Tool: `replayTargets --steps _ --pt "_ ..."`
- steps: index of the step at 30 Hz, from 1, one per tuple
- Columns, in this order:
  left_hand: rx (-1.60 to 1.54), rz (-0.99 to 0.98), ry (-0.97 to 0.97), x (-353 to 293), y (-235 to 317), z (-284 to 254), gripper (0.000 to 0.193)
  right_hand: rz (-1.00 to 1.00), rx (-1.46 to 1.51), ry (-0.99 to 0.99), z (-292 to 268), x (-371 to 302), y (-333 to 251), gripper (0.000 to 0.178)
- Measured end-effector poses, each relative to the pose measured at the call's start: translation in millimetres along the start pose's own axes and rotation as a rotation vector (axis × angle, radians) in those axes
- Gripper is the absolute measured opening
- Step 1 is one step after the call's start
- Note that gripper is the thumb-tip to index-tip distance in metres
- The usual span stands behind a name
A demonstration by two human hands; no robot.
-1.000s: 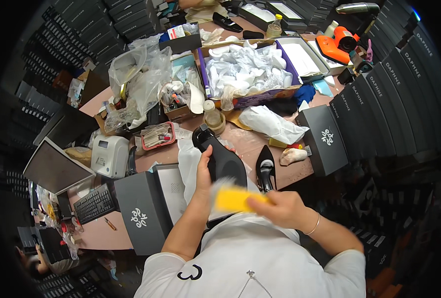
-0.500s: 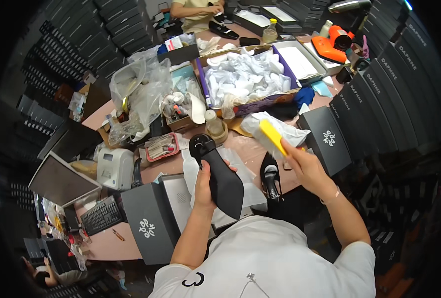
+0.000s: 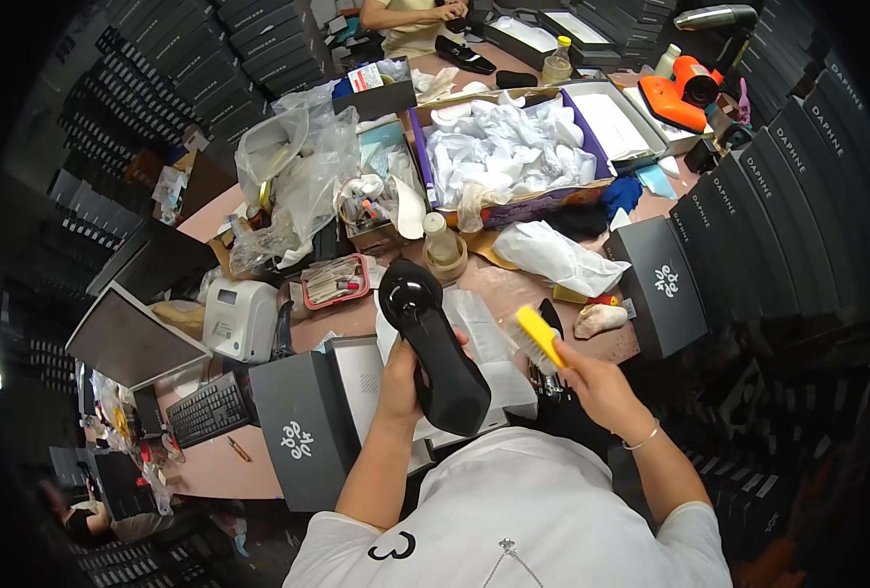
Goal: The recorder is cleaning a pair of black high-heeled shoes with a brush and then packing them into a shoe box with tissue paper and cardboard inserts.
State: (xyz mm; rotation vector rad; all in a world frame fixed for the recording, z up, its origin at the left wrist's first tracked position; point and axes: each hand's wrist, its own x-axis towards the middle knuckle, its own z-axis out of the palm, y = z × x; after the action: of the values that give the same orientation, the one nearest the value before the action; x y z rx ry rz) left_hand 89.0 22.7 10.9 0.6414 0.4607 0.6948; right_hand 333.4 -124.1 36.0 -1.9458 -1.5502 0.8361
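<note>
Fingers (image 3: 403, 365) of the left hand grip a black shoe (image 3: 433, 345) (right-hand fingers (image 3: 574, 365) clasp a yellow brush (image 3: 536, 338)).

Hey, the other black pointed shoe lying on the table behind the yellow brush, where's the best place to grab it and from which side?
Probably the heel end of the black pointed shoe, from above on the right. Its nearer part is hidden behind the yellow brush in the right hand, so exact pose is unclear.
</note>
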Motion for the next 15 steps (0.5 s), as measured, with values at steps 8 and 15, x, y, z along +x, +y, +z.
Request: replayTargets --steps 8,15 --pt "0.149 0.121 0.093 -8.4 -30.2 8.0 0.058 -0.466 -0.387 -0.011 -22.5 14.0 -76.3 0.047" --pt "0.243 -0.013 0.052 -8.8 -6.2 -5.2 0.056 -0.475 -0.040 -0.217 9.7 -8.3 -47.7 0.053"
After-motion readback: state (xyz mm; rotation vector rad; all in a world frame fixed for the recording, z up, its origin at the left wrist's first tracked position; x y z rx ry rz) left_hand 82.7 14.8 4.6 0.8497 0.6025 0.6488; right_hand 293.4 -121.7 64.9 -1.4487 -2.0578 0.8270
